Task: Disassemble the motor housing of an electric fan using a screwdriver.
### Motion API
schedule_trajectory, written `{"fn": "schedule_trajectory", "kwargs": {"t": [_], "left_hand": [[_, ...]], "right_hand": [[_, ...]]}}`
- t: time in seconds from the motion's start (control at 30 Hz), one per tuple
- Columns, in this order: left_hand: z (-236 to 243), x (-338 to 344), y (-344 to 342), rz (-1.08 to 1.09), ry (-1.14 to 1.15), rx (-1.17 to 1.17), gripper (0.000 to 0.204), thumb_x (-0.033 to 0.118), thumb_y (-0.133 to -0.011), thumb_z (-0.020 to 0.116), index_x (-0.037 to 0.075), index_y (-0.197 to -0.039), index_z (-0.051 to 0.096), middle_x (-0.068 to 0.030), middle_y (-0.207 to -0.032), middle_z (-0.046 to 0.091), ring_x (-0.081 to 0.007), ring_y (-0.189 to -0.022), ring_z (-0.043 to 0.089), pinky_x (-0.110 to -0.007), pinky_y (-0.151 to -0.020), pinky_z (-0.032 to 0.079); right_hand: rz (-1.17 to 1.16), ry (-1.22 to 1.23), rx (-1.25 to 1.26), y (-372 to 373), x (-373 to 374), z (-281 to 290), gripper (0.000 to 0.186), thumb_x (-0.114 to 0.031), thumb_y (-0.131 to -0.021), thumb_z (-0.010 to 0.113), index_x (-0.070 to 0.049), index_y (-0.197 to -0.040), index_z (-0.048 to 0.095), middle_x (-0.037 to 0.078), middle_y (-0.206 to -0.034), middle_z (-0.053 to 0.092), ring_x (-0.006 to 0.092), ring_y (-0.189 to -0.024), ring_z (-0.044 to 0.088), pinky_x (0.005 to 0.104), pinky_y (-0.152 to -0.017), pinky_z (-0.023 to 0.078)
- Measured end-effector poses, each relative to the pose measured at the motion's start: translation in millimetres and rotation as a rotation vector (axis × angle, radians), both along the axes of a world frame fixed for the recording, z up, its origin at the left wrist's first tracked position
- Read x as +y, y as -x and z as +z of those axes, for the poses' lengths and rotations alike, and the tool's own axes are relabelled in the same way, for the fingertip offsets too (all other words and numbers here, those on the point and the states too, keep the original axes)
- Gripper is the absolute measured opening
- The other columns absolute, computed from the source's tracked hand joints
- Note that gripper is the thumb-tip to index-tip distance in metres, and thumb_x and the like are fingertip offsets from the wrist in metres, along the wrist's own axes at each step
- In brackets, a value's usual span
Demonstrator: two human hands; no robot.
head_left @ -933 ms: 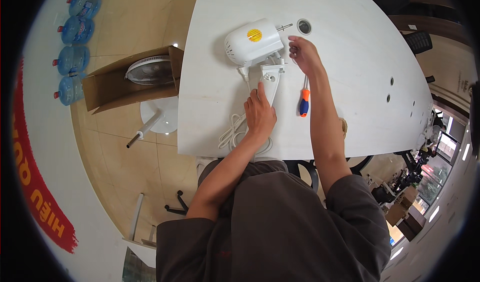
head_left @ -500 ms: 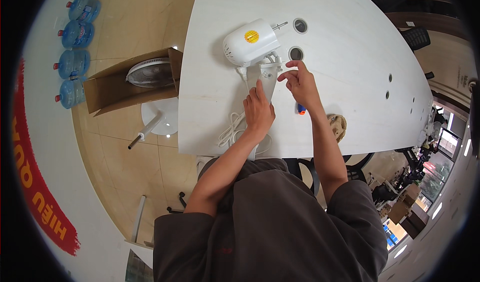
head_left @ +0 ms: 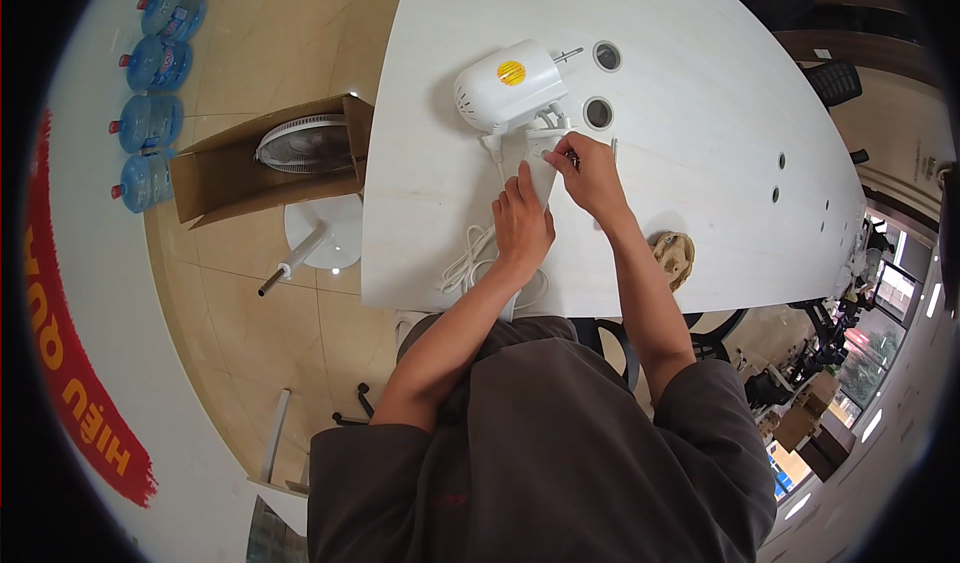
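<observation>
On the counter, the white fan neck adjoins the motor head; left hand rests fingers extended, right hand bunches fingers there — grip undeterminable — apparently fitting work, calling for steady support.

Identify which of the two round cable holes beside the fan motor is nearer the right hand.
The lower cable hole, just above the right hand; the upper cable hole sits farther off, near the metal shaft.
</observation>
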State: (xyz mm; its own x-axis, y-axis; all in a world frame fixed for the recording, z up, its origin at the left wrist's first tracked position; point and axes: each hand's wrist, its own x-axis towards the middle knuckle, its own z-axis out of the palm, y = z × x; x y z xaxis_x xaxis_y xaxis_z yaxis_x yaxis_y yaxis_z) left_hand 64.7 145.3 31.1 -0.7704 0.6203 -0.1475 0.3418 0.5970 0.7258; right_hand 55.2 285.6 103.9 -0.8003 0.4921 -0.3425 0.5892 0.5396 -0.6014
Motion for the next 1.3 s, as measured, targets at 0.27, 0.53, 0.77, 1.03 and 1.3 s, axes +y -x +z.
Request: {"fn": "schedule_trajectory", "kwargs": {"t": [0.27,0.53,0.77,1.03,1.3], "left_hand": [[2,-1,2,0.004,-0.016,0.009,0.082,0.003,-0.074,0.071,-0.008,-0.143,0.028,-0.0246,-0.12,0.05,-0.0383,-0.101,0.056,-0.046,-0.086,0.043],[2,-2,3,-0.005,0.001,-0.01,0.082,0.004,-0.075,0.071,-0.008,-0.143,0.028,-0.0251,-0.12,0.051,-0.0385,-0.1,0.056,-0.046,-0.086,0.043],[2,-2,2,-0.001,-0.008,-0.005,0.08,0.004,-0.076,0.07,-0.008,-0.143,0.028,-0.0248,-0.118,0.051,-0.0382,-0.099,0.056,-0.046,-0.086,0.043],[0,-3,2,-0.009,-0.011,-0.002,0.08,0.006,-0.077,0.07,-0.008,-0.143,0.028,-0.0249,-0.119,0.051,-0.0381,-0.1,0.056,-0.047,-0.087,0.043],[1,-4,2,-0.01,-0.015,-0.001,0.08,0.006,-0.078,0.071,-0.007,-0.143,0.026,-0.0255,-0.12,0.051,-0.0386,-0.1,0.056,-0.047,-0.087,0.043]], "right_hand": [[-0.006,0.123,0.198,-7,1,-10,0.013,0.004,-0.087,0.054,0.006,-0.096,0.063,0.019,-0.086,0.07,0.0337,-0.083,0.069,0.0372,-0.076,0.053],[-0.013,0.067,0.249,-5,0,-8,0.019,0.008,-0.088,0.053,0.003,-0.107,0.054,0.017,-0.09,0.071,0.0289,-0.085,0.07,0.0346,-0.075,0.053],[-0.034,0.12,0.255,-7,-1,-8,0.02,0.006,-0.082,0.052,0.002,-0.102,0.051,0.015,-0.085,0.064,0.0271,-0.072,0.063,0.0354,-0.067,0.049],[-0.031,0.167,0.285,-15,-4,-25,0.023,0.006,-0.082,0.053,0.001,-0.105,0.047,0.014,-0.088,0.056,0.0244,-0.077,0.057,0.0343,-0.07,0.046],[-0.013,0.147,0.309,-12,-2,-30,0.027,0.005,-0.085,0.064,0.0,-0.106,0.047,0.008,-0.082,0.058,0.0147,-0.064,0.056,0.0284,-0.058,0.045]]}}
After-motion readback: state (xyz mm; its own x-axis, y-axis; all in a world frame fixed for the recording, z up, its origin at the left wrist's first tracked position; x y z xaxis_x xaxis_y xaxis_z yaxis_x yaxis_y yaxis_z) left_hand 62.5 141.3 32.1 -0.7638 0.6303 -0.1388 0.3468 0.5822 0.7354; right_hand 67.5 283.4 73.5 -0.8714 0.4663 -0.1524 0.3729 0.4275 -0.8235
